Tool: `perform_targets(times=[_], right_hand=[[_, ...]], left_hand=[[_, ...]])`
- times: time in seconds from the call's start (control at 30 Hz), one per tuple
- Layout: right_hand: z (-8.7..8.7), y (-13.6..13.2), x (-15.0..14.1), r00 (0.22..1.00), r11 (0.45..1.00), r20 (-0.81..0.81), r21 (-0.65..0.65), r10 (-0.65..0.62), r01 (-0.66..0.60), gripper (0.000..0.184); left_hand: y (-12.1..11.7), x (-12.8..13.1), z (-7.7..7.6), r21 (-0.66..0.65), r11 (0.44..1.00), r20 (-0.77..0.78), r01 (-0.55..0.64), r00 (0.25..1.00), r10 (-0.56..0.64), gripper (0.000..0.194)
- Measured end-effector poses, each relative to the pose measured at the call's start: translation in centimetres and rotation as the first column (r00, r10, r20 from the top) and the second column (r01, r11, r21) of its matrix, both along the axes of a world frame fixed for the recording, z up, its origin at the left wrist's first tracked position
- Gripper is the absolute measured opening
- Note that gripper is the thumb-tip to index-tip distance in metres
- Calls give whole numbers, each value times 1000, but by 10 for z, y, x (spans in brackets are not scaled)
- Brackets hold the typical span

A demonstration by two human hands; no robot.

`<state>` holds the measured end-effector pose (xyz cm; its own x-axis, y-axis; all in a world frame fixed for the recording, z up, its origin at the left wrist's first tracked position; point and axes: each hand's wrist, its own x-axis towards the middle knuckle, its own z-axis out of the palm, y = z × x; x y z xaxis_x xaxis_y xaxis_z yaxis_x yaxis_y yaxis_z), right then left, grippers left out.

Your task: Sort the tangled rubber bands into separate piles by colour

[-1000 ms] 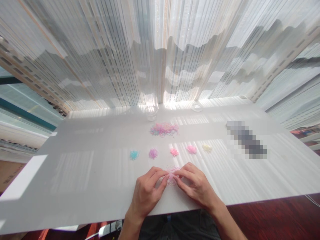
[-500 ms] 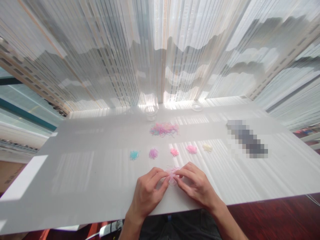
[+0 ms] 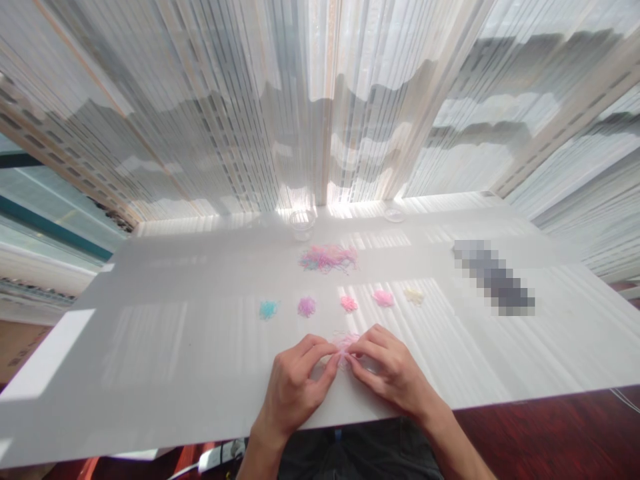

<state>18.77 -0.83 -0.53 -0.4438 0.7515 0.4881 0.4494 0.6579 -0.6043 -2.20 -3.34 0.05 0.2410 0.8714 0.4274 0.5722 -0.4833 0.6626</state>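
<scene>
Near the table's front edge, my left hand (image 3: pixel 302 375) and my right hand (image 3: pixel 387 367) face each other with thumbs and forefingers pinched nearly together. Between their fingertips is a small tangle of thin pale pink elastic bands (image 3: pixel 349 339), partly hidden by the fingers. Just beyond lie small sorted heaps in a row: a turquoise heap (image 3: pixel 269 309), a purple heap (image 3: pixel 307 307), a coral pink heap (image 3: pixel 349 304), a bright pink heap (image 3: pixel 383 298) and a pale yellow heap (image 3: pixel 414 296). Farther back is a larger mixed-colour pile (image 3: pixel 329 258).
A clear round tub (image 3: pixel 302 225) stands at the back of the white table (image 3: pixel 200 360), with a clear lid (image 3: pixel 394 214) to its right. A blurred-out dark long object (image 3: pixel 495 278) lies on the right. Striped curtains (image 3: pixel 300 100) hang behind; a power strip (image 3: pixel 221 457) is below the front edge.
Both hands stay in nearly the same place, fingertips still pinching. The pink bands between them have shifted slightly, with less of the tangle showing on the near side. The heaps have not moved.
</scene>
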Motion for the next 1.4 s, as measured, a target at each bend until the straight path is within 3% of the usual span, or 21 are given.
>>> perform_targets(times=[0.93, 1.0, 1.1, 1.23, 1.4], right_hand=[[1, 0, 1, 995, 999, -89, -21, -44, 43, 10], [0, 0, 1, 995, 998, -84, -26, -53, 51, 10], [0, -1, 2, 995, 997, -71, -39, -66, 63, 11], [1, -1, 2, 996, 997, -66, -58, -61, 58, 12], [1, 0, 1, 995, 995, -76, -76, -70, 64, 13]], left_hand=[[0, 0, -1, -48, 999, -12, -10, 1000, 10, 8], [0, 1, -1, -43, 997, 6, -59, 998, 60, 9], [2, 1, 2, 11, 972, 29, -234, 972, 234, 11], [11, -4, 12, 129, 865, 29, -485, 873, 486, 14], [28, -10, 17, 178, 788, -100, -589, 786, 610, 13]])
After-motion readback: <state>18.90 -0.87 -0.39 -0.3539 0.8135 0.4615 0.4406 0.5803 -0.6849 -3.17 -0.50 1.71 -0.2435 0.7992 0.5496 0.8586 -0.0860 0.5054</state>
